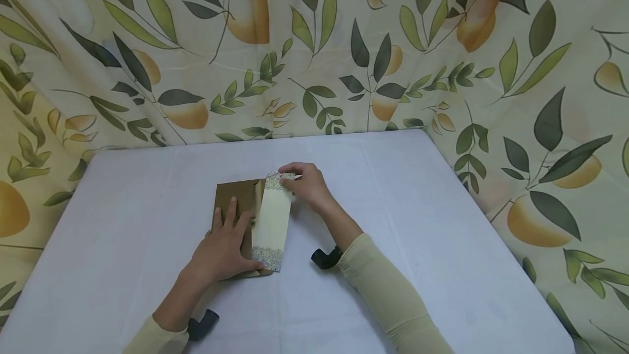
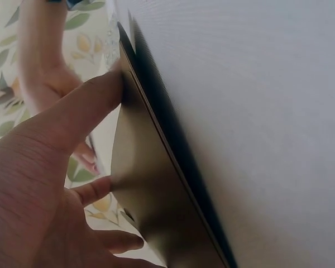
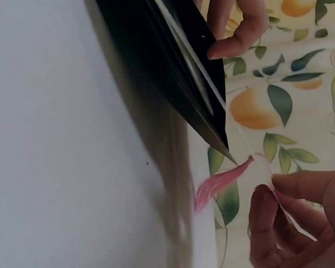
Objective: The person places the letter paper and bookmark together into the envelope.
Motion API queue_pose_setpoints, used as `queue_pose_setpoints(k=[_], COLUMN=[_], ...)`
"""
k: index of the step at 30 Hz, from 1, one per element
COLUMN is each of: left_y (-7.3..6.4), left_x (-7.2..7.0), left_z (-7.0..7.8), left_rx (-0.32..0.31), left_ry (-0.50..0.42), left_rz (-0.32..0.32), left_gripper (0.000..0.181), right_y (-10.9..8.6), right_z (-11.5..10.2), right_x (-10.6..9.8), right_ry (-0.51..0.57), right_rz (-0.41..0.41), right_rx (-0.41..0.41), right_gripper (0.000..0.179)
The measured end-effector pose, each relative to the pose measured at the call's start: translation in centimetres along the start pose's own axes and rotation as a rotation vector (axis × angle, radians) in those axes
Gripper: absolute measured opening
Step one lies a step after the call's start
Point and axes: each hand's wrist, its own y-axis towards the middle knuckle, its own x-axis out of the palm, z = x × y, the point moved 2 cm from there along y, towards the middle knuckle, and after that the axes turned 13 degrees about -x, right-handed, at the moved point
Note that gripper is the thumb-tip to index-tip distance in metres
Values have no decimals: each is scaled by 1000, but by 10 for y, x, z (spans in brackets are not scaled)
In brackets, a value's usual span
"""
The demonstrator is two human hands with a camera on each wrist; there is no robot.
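Observation:
A gold-brown envelope-like sleeve lies on the table, its right side gaping in the right wrist view. Along that side slants a long cream card with patterned bands at both ends, partly over the sleeve. My left hand rests spread on the sleeve, fingers extended, thumb by the card's lower end. In the left wrist view, that thumb touches the sleeve's edge. My right hand pinches the card's upper end between thumb and fingers. A pink tassel-like strip hangs near it in the right wrist view.
White cloth covers the table, with its far edge against a leaf-and-fruit patterned curtain. Black curved pieces sit at the left wrist and the right wrist.

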Motion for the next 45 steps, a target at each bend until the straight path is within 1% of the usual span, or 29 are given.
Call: queue_pose_setpoints(k=[4, 6, 10, 13, 20, 25, 31, 37, 45], left_y=[0, 0, 1, 1, 1, 2, 1, 0, 1], left_x=[0, 0, 0, 0, 0, 1, 1, 1, 3], left_z=[-1, -1, -1, -2, -2, -2, -1, 0, 0], left_rx=[-8, -9, -10, -10, -7, -2, -7, -8, -6], left_ry=[-3, -4, -9, -22, -45, -42, -31, -28, -23], left_rz=[-10, -13, -17, -22, -34, -37, -32, -22, -15], left_gripper=[108, 110, 109, 108, 108, 107, 111, 110, 109], right_y=[0, 0, 1, 0, 0, -1, -1, 1, -1], right_z=[-2, -2, -1, -2, -4, -4, -6, -7, -10], right_x=[4, 6, 9, 12, 18, 21, 18, 19, 15], right_ry=[1, -19, -53, -73, -160, -180, -209, -234, -231], right_rz=[-78, -98, -113, -118, -110, -101, -80, -105, -94], right_rx=[17, 17, 6, 1, 0, -7, 5, -13, -5], right_gripper=[25, 26, 26, 27, 28, 27, 25, 26, 26])
